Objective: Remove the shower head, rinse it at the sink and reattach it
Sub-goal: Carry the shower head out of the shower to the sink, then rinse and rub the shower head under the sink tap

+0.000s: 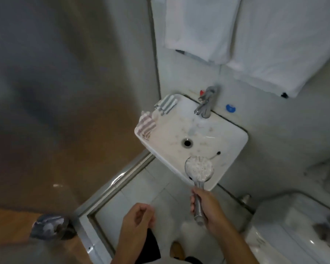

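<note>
My right hand grips the chrome handle of the shower head, which is detached, with no hose on it. Its round white face points up and hangs over the near rim of the white sink. The chrome faucet stands at the sink's far edge; whether water runs from it is unclear. My left hand is loosely curled below and left of the sink, holding nothing.
Striped cloths lie on the sink's left rim. White towels hang on the wall above. A blue cap sits on the ledge. A toilet stands at the right, a metal bin at the lower left, a glass door on the left.
</note>
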The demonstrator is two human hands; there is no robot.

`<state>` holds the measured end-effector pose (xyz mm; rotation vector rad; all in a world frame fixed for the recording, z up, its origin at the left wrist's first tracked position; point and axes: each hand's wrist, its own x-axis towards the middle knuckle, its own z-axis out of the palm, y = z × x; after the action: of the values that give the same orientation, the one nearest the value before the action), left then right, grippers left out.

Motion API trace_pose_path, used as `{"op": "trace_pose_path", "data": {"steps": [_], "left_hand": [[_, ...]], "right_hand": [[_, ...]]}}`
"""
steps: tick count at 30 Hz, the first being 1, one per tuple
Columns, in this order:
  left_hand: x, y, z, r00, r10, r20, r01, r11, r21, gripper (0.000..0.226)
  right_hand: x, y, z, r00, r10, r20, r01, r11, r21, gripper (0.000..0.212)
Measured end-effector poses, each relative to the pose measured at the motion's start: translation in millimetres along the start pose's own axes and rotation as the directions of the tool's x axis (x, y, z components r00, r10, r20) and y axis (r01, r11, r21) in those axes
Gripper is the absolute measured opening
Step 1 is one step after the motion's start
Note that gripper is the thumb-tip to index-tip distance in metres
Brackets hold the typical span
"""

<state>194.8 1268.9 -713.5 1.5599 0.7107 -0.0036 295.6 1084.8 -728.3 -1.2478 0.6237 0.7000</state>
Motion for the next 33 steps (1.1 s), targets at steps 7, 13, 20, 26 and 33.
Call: {"op": "trace_pose_path", "data": {"steps": [7,13,20,26,33], "left_hand": [[106,41,28,0.971,0.005,0.240,-0.033,0.993,0.113,0.014],[209,106,48,0.912,0.038,0.408,-0.105,0.984,0.142,0.013],[308,185,77,0.832,0.030,0.554,-0.178,0.960,0.214,0.014],[350,215,119,0.798,-0.024,0.602,-0.161,0.954,0.252,0.017],[353,223,168,0.714,-0.165,0.681,-0.100,0.938,0.333,0.035]], "right_hand": [[46,-24,12,0.989,-0.004,-0.145,0.025,0.989,0.144,0.014],[98,-56,61,0.968,0.056,-0.243,0.004,0.971,0.238,0.038],[155,-96,127,0.931,0.144,-0.335,0.000,0.918,0.396,0.035],[180,-115,149,0.904,0.178,-0.389,0.031,0.879,0.476,0.034],[188,-126,142,0.899,0.158,-0.408,0.057,0.882,0.467,0.033]]}}
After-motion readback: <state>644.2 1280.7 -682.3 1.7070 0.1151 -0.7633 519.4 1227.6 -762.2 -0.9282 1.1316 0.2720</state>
